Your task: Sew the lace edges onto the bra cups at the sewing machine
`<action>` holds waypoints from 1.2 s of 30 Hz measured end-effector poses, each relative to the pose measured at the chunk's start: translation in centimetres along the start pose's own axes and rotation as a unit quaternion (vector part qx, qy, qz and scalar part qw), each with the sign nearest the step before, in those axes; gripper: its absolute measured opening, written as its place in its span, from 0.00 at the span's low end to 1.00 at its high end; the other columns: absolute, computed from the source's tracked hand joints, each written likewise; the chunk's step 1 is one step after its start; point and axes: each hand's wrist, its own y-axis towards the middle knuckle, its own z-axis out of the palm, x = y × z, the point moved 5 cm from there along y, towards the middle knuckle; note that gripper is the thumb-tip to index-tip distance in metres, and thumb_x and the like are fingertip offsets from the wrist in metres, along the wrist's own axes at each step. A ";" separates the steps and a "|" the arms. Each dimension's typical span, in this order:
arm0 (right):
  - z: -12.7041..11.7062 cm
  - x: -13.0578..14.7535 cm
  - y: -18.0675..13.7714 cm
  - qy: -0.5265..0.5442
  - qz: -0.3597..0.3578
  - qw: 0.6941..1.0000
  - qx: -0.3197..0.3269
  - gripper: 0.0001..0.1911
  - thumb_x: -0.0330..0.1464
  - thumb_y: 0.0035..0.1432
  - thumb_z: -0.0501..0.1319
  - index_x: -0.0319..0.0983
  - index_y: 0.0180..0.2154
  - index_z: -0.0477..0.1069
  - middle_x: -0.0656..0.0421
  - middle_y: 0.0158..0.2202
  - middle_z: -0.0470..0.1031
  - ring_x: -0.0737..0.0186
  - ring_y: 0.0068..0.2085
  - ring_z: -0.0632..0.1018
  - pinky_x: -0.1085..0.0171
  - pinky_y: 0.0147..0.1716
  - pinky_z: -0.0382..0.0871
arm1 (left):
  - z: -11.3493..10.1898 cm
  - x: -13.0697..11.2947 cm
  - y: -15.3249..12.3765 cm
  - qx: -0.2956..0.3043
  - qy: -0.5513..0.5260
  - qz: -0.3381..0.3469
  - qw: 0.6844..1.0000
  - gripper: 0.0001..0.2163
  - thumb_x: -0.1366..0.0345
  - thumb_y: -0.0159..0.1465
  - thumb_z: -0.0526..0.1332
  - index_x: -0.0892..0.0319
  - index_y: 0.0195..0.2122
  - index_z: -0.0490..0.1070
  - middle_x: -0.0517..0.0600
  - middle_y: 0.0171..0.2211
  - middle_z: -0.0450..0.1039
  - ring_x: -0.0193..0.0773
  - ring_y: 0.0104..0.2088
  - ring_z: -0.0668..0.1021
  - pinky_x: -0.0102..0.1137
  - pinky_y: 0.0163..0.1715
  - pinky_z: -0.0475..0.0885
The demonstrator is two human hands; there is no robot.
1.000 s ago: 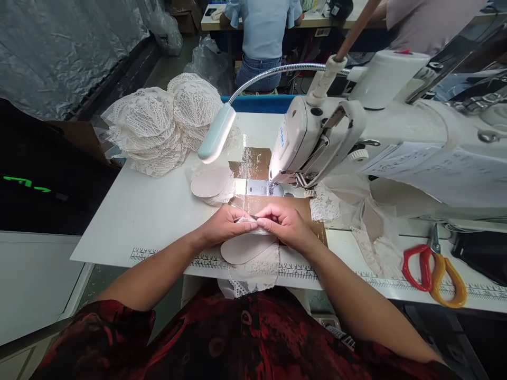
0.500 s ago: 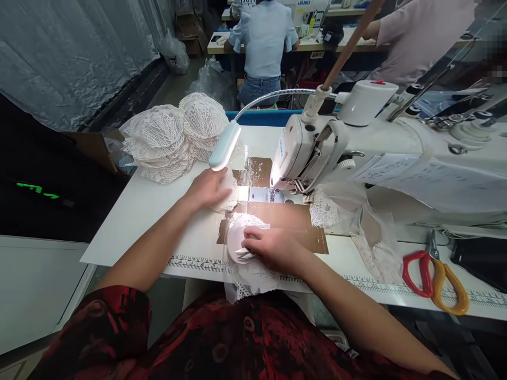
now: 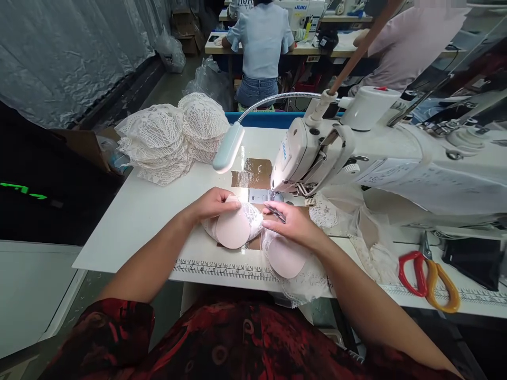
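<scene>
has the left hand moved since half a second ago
Yes. The left hand has come back from under the pale blue gooseneck lamp head toward the printed ruler strip, and now holds a round pink padded cup.

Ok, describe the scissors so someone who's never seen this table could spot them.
Start at the white sewing machine and drop to the table's near right edge. The scissors lie flat by the printed ruler: one red handle loop, one orange, the only bright colours there.

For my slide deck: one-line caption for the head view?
Left hand and right hand each hold a padded cup before the sewing machine.
</scene>
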 end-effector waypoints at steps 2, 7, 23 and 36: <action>1.2 0.2 0.8 0.001 -0.011 1.000 0.022 0.14 0.38 0.54 0.62 0.39 0.41 0.73 0.57 0.37 0.76 0.57 0.39 0.74 0.59 0.38 0.66 | 0.0 0.2 0.0 0.006 -0.010 0.000 1.000 0.17 0.54 0.58 0.64 0.63 0.25 0.66 0.46 0.24 0.64 0.31 0.25 0.68 0.26 0.24 0.62; 2.0 0.2 1.1 0.020 -0.002 1.000 0.000 0.13 0.39 0.55 0.59 0.39 0.24 0.65 0.62 0.23 0.64 0.65 0.27 0.64 0.64 0.27 0.58 | -0.1 0.4 -0.2 0.030 0.009 -0.002 1.000 0.15 0.54 0.59 0.63 0.64 0.30 0.70 0.48 0.26 0.67 0.34 0.27 0.71 0.27 0.25 0.64; 1.2 -0.2 0.0 0.126 -0.033 0.991 -0.025 0.13 0.38 0.58 0.61 0.38 0.42 0.72 0.56 0.39 0.75 0.60 0.39 0.74 0.61 0.40 0.67 | 4.0 -0.7 1.0 0.112 0.046 0.085 0.989 0.12 0.58 0.59 0.65 0.64 0.30 0.73 0.46 0.26 0.68 0.30 0.27 0.68 0.25 0.28 0.61; 0.2 -0.1 -0.3 0.046 -0.054 0.996 0.051 0.16 0.40 0.59 0.59 0.40 0.45 0.75 0.56 0.37 0.75 0.61 0.37 0.73 0.61 0.37 0.66 | 4.0 0.2 1.2 0.118 -0.040 0.000 0.992 0.12 0.59 0.56 0.68 0.65 0.31 0.78 0.49 0.26 0.72 0.31 0.28 0.70 0.25 0.28 0.63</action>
